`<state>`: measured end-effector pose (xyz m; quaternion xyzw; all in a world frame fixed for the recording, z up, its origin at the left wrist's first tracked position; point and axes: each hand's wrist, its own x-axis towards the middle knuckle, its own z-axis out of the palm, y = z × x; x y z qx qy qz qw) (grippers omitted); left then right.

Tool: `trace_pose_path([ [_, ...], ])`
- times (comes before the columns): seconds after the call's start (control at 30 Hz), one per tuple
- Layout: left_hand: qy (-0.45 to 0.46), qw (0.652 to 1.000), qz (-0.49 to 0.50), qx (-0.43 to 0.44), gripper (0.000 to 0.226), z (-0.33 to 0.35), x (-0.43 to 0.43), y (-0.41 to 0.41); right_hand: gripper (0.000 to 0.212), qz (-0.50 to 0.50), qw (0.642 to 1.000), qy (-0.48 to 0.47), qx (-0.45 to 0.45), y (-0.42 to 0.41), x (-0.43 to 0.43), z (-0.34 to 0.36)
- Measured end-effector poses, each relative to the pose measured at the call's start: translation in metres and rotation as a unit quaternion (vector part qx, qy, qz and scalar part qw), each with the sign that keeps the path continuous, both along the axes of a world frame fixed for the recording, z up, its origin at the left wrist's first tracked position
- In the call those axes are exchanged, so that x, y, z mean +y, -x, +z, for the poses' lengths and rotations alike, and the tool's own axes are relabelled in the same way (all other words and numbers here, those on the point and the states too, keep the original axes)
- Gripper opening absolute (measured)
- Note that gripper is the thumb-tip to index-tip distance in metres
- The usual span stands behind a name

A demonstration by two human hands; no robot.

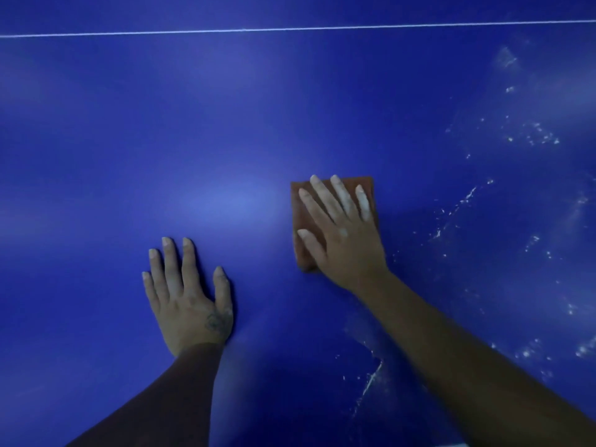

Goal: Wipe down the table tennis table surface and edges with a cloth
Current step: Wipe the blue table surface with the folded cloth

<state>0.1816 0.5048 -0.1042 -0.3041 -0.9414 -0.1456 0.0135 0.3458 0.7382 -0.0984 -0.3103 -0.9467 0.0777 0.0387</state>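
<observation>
- Table: blue top that fills the view. A thin white line crosses it at 12 o'clock, running from the 9 to the 3 o'clock side.
- Cloth: brown, folded to a rough square. It lies flat on the table, just to the 3 o'clock side of view centre.
- Right hand: set palm-down on the cloth and covers most of it. Its fingers are straight and slightly spread, pointing toward 11 o'clock. The thumb lies out flat toward 9 o'clock. Nothing is gripped; the hand presses the cloth flat.
- Left hand: at 8 o'clock of the cloth, apart from it. The palm lies flat on the bare table with the fingers straight, close together and pointing to 12 o'clock. It holds nothing. A small tattoo marks the back of the hand.
- Residue: white specks and streaks scattered over the table from 2 to 5 o'clock of the cloth.
</observation>
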Motion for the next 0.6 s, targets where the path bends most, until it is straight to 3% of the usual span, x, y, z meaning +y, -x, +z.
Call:
trace_pose_path([
  [0.07,-0.004,1.000,-0.001,0.000,0.069,0.000,0.000,0.000,0.063,-0.005,1.000,0.000,0.003,-0.020,0.022,0.001],
  [0.17,-0.005,1.000,-0.002,0.004,0.068,-0.002,-0.001,0.001,0.062,-0.127,0.992,-0.005,-0.009,-0.049,0.050,0.005],
  [0.3,-0.011,1.000,-0.004,0.007,0.068,-0.004,-0.001,0.001,0.063,-0.328,0.945,-0.004,-0.007,-0.064,0.043,0.010],
  [0.4,-0.009,1.000,-0.003,0.008,0.068,-0.006,-0.002,0.002,0.065,-0.399,0.917,0.009,-0.003,-0.036,0.012,0.013],
  [0.47,-0.009,1.000,-0.005,0.010,0.068,-0.007,-0.002,0.002,0.067,-0.362,0.932,0.017,-0.011,-0.012,-0.014,0.014],
  [0.6,-0.008,1.000,-0.007,0.012,0.069,-0.007,-0.002,0.002,0.067,-0.148,0.988,0.019,-0.025,0.013,-0.068,0.006],
])
